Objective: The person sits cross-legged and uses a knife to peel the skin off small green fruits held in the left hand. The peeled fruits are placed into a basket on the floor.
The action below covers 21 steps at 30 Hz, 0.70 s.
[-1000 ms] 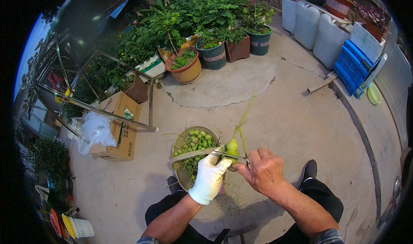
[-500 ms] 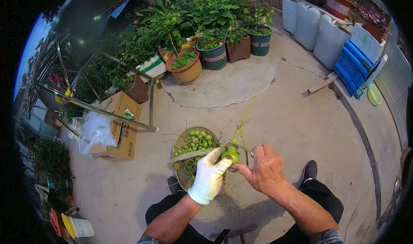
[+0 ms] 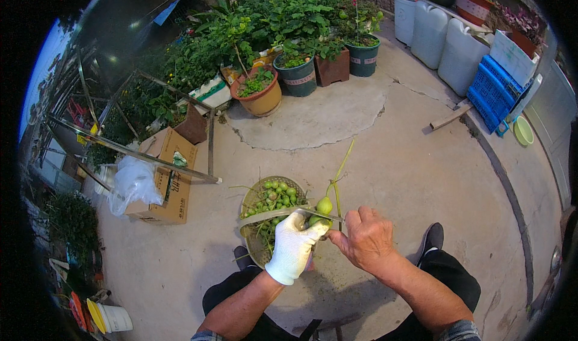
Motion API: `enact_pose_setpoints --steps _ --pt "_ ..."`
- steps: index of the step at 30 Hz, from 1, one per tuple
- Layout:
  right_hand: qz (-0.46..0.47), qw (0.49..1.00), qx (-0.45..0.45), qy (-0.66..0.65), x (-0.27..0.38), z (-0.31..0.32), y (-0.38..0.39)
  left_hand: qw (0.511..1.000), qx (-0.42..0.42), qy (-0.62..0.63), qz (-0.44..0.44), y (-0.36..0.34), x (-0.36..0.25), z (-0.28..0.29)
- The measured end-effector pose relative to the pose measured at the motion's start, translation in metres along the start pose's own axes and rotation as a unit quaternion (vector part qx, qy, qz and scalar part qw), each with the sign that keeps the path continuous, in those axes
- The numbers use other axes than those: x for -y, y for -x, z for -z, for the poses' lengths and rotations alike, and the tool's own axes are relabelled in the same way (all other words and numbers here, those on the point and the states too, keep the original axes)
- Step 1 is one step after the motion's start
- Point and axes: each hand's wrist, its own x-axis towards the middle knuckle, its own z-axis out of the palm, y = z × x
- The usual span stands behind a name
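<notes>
My left hand [image 3: 291, 248], in a white glove, is closed around the lower part of a small green bottle gourd [image 3: 324, 205]. The gourd's stem, a long pale green vine piece, points away from me. In my bare right hand [image 3: 365, 238] is a knife [image 3: 330, 217] with a thin blade, its handle hidden by the curled fingers. The blade lies across the gourd near its narrow waist, and the right thumb is close to the gourd's lower end. Just beyond and left of the glove stands a woven basket [image 3: 245, 210] with a flat handle, holding several small green gourds [image 3: 278, 192].
A cardboard box [image 3: 174, 190] with a clear plastic bag [image 3: 133, 181] sits left, under a metal frame [image 3: 129, 150]. Potted plants [image 3: 260, 97] line the far side. White jugs [image 3: 459, 58] and a blue crate [image 3: 494, 94] stand right. A bucket [image 3: 114, 318] is at lower left.
The gourd has turned more upright in my left hand, and its vine stem has shifted. The knife blade has moved nearer me, from the gourd's upper part to its waist.
</notes>
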Motion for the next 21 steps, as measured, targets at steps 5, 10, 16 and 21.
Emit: enact_pose_setpoints --steps 5,10,16,21 --pt "0.008 0.999 -0.038 -0.002 0.001 -0.003 0.002 0.999 0.003 -0.006 -0.031 0.000 0.001 0.001" --pt "0.006 0.999 -0.032 -0.021 0.000 -0.003 0.001 0.998 0.009 0.065 0.019 -0.001 0.003 0.002" --pt "-0.001 0.999 -0.048 -0.009 -0.001 -0.005 0.002 1.000 0.003 0.011 0.001 0.000 0.004 0.001" --pt "-0.004 1.000 -0.012 -0.024 -0.001 -0.004 -0.001 0.988 0.021 0.143 0.058 -0.002 0.011 0.003"
